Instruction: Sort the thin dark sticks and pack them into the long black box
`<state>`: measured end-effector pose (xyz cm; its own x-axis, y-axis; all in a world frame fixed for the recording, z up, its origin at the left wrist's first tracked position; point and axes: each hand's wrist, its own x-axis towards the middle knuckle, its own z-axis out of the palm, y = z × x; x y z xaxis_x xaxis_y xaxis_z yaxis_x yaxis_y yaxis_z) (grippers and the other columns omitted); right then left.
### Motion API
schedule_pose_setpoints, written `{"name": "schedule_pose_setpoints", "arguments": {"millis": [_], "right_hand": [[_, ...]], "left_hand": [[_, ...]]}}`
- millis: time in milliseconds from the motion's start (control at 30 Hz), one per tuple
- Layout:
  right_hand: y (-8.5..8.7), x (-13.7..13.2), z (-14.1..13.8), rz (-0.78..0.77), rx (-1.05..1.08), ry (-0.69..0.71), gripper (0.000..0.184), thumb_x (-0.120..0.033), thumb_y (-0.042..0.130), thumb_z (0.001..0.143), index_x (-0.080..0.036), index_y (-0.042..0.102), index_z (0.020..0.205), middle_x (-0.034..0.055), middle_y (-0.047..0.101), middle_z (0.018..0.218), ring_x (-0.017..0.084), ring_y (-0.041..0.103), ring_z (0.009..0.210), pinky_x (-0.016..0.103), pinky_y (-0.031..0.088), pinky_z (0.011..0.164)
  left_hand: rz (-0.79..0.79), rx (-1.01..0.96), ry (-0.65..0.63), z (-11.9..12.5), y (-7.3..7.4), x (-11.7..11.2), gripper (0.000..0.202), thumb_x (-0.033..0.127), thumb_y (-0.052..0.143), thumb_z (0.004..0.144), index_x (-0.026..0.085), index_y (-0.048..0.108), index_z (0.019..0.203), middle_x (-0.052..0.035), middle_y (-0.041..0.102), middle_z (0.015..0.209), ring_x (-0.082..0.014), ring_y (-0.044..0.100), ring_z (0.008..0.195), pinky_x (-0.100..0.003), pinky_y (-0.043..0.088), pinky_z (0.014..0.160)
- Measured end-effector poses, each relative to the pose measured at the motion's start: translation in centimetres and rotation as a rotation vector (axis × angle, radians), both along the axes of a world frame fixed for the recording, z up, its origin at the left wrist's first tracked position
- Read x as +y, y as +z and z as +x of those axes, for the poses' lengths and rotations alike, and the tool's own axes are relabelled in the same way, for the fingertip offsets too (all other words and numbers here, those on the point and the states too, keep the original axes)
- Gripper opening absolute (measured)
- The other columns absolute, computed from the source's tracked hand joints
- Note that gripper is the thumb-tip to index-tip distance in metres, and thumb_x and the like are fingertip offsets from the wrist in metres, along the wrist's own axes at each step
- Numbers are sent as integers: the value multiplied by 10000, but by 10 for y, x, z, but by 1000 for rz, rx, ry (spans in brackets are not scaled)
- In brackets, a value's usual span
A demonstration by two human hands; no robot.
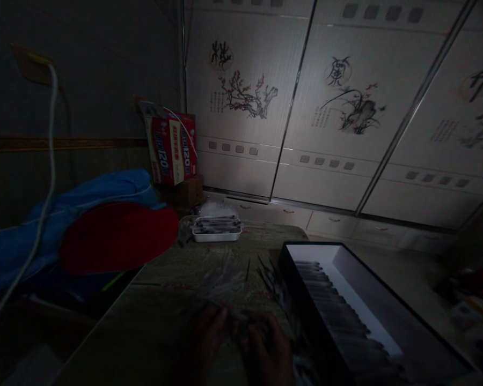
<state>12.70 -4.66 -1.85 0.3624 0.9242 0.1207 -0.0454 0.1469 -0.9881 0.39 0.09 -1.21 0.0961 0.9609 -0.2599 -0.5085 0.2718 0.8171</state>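
Observation:
The scene is very dark. My left hand (209, 335) and my right hand (268, 348) rest close together on the table (153, 316) near its front edge. Both seem to have fingers curled around a bundle of thin dark sticks (229, 287) that fan out away from me. What exactly the fingers pinch is hard to make out. Just right of my right hand lies a long black box (390, 316) with a white lining, filled with rows of dark thin pieces.
A small white tray (216, 229) with dark pieces stands at the table's far side. Left of the table lie a red round thing (116, 236), blue fabric (32, 230) and a white cable (44, 198). A red carton (171, 149) stands in the corner before painted wall panels (326, 107).

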Motion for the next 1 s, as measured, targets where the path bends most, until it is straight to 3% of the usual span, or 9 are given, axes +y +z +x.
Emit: {"name": "schedule_pose_setpoints", "arguments": {"millis": [233, 367, 467, 567, 633, 700, 767, 900, 1000], "right_hand": [[-1, 1, -2, 18, 74, 14, 311, -512, 606, 725, -203, 595, 763, 20, 645, 617, 145, 599, 528, 216, 453, 479], [-5, 2, -4, 7, 0, 10, 366, -564, 544, 778, -201, 592, 758, 13, 630, 570, 137, 578, 467, 212, 435, 439], [-11, -1, -1, 18, -185, -48, 373, -537, 471, 844, -207, 613, 746, 12, 623, 562, 132, 567, 460, 210, 439, 432], [-19, -8, 5, 41, -346, -129, 309, -516, 551, 806, -228, 661, 787, 48, 679, 704, 182, 633, 648, 259, 508, 593], [-23, -14, 7, 55, -427, -193, 279, -502, 620, 756, -250, 680, 858, 71, 702, 871, 231, 643, 847, 305, 509, 748], [-25, -17, 7, 45, -525, -246, 270, -488, 597, 783, -270, 671, 924, 70, 694, 980, 240, 630, 945, 311, 494, 810], [-21, -16, 6, 26, -585, -250, 265, -485, 519, 841, -284, 643, 960, 50, 696, 969, 209, 649, 891, 276, 504, 757], [-10, -9, 5, 65, -558, -99, 312, -504, 403, 897, -263, 601, 907, 6, 680, 771, 147, 646, 664, 208, 478, 592], [-15, -7, 6, 74, -597, -69, 373, -497, 336, 926, -253, 609, 857, 1, 655, 677, 140, 632, 607, 201, 461, 563]], "left_hand": [[87, -16, -57, 3, -14, 5, 283, 401, 772, 573, 156, 663, 666, -5, 649, 544, -170, 606, 535, -306, 475, 557], [90, 27, -55, 3, -7, 2, 318, 440, 776, 549, 165, 658, 657, -2, 633, 508, -175, 597, 507, -308, 470, 538], [101, 57, -48, 2, 3, -3, 316, 439, 786, 538, 172, 663, 654, -9, 653, 536, -187, 615, 541, -315, 489, 566], [72, 105, -28, 2, 12, -8, 331, 441, 798, 515, 175, 674, 669, -17, 678, 573, -200, 634, 572, -324, 510, 593], [60, 118, -6, 3, 16, -9, 330, 440, 809, 490, 173, 672, 630, -11, 675, 566, -189, 629, 552, -316, 513, 583], [57, 107, 14, 3, 18, -9, 315, 423, 820, 473, 177, 668, 598, -4, 673, 570, -179, 627, 544, -308, 517, 582], [39, 84, 28, 4, 18, -8, 314, 414, 828, 458, 183, 672, 603, 0, 678, 579, -181, 634, 547, -308, 523, 579], [77, 93, 33, 2, 13, -4, 341, 451, 820, 465, 184, 675, 621, -12, 700, 590, -197, 652, 570, -310, 535, 571], [122, 152, -8, 0, 7, -1, 355, 465, 812, 482, 170, 675, 623, -15, 681, 524, -187, 630, 502, -305, 525, 526]]}}
